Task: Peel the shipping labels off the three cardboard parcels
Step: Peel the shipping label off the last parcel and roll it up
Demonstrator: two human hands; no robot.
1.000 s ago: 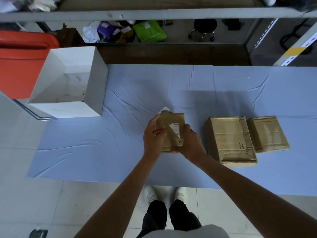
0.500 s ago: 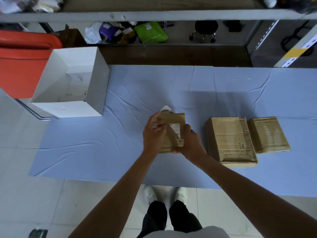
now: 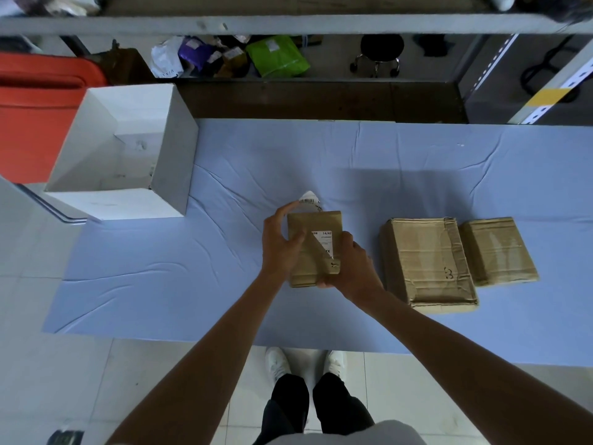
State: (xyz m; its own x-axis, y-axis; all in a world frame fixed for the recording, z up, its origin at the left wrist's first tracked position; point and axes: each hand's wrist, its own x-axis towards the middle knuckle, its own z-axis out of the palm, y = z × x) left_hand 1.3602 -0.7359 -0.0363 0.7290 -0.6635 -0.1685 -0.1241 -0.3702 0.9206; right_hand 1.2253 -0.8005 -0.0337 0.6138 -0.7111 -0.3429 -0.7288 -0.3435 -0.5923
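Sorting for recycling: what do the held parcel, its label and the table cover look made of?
Held parcel: brown cardboard with a matte, dull face and folded edges.
Label: white printed paper, probably adhesive-backed; it looks partly peeled along a diagonal edge.
Table cover: thin light-blue cloth, matte, judging by its soft creases.

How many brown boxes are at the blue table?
3. The held box is in the left hand and right hand, the bigger box lies to its right, the smaller box farthest right. None looks hidden.
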